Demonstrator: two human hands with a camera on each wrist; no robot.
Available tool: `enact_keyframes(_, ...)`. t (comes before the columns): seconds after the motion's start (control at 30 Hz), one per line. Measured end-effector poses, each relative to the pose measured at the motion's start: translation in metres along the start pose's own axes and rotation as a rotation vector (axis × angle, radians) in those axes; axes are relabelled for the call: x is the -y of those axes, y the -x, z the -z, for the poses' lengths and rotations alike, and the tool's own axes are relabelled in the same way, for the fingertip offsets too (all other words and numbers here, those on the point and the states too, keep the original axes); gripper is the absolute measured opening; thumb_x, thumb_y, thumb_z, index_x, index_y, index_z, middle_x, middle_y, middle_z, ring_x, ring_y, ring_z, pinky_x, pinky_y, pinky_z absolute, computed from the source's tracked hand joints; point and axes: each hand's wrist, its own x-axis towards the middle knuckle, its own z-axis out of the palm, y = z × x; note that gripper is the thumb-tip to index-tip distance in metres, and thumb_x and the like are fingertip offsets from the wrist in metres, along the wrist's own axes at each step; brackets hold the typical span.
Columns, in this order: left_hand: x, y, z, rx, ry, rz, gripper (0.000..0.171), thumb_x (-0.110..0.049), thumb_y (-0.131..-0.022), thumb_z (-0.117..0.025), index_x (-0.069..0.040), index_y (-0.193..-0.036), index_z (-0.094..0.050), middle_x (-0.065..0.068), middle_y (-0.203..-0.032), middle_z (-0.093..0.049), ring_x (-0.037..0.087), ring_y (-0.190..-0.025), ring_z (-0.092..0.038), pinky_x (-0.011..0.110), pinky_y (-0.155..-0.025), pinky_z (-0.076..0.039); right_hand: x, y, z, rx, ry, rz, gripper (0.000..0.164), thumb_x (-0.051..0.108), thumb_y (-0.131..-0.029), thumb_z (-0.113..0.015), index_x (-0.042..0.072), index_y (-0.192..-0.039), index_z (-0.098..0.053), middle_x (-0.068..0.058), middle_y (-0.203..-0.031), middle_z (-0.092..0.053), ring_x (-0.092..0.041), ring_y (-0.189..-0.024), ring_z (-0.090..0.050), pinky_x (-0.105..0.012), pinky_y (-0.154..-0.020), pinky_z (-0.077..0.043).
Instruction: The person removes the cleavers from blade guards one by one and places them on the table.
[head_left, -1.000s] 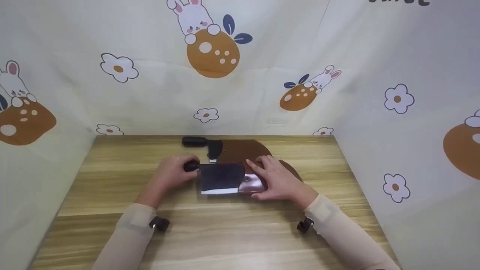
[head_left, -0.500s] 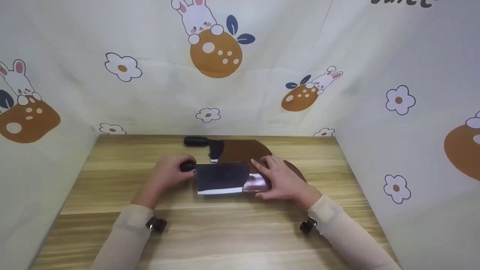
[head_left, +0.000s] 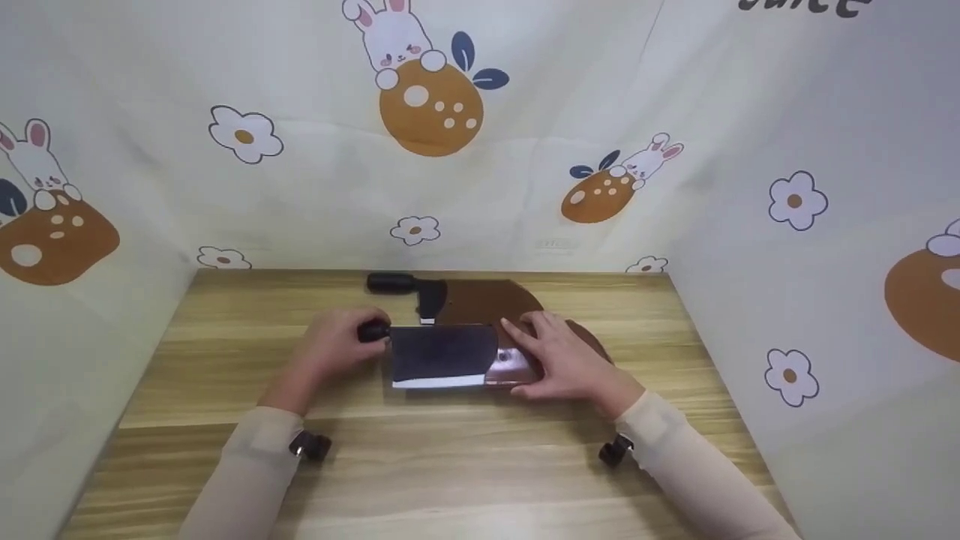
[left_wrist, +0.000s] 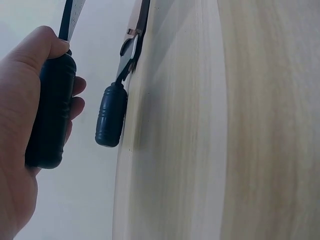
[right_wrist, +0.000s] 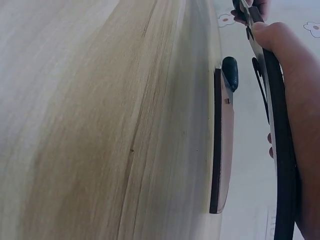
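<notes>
My left hand (head_left: 330, 343) grips the black handle (left_wrist: 51, 112) of a cleaver (head_left: 442, 354), its thumb near the blade end in the left wrist view. The dark blade with its bright silver edge sticks partly out of a glossy brown sheath (head_left: 511, 367); the rest of the blade is hidden inside. On the sheath's other end, my right hand (head_left: 568, 360) holds on, thumb on one side and fingertips on the other in the right wrist view. Both wrist views show this cleaver and sheath raised off the table.
Behind it lies a second cleaver (head_left: 430, 300) in a brown sheath (head_left: 484, 298), its black handle (left_wrist: 111, 115) pointing left. The wooden table (head_left: 450, 465) is bounded by printed fabric walls (head_left: 315, 202) at the back and both sides.
The left hand has moved slightly left with the handle, and a bit more blade shows outside the sheath. The right hand and sheath shifted slightly right, then stayed still.
</notes>
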Motion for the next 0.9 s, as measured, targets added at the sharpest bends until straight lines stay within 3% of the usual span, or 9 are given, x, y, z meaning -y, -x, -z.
enact_keyframes(0.2, 0.002, 0.003, 0.003, -0.014, -0.001, -0.007, 0.036, -0.032, -0.090, -0.088, -0.018, -0.122, -0.080, 0.004, -0.114, -0.080, 0.028, -0.104, -0.073, 0.056, -0.095, -0.060, -0.005, 0.004, 0.000, -0.006, -0.012, -0.010, 0.115, 0.072, -0.083, -0.083, 0.017, -0.173, -0.038, -0.022, -0.151, -0.048, -0.039, -0.137, -0.048, -0.059, -0.115, -0.045)
enact_keyframes(0.57, 0.010, 0.010, 0.010, -0.001, 0.010, 0.044, 0.038, -0.032, -0.090, -0.089, -0.016, -0.124, -0.079, 0.007, -0.119, -0.079, 0.033, -0.110, -0.073, 0.060, -0.100, -0.058, -0.011, 0.012, 0.000, -0.016, -0.020, -0.042, 0.115, 0.076, -0.083, -0.079, 0.017, -0.173, -0.039, -0.019, -0.155, -0.048, -0.038, -0.141, -0.046, -0.060, -0.118, -0.043)
enact_keyframes(0.9, 0.017, 0.015, 0.013, 0.000, -0.008, 0.008, 0.038, -0.031, -0.092, -0.088, -0.013, -0.123, -0.080, 0.009, -0.120, -0.079, 0.035, -0.112, -0.073, 0.061, -0.102, -0.057, -0.018, 0.022, 0.000, 0.002, -0.029, -0.063, 0.118, 0.071, -0.081, -0.086, 0.016, -0.173, -0.039, -0.020, -0.157, -0.049, -0.037, -0.142, -0.046, -0.059, -0.119, -0.042)
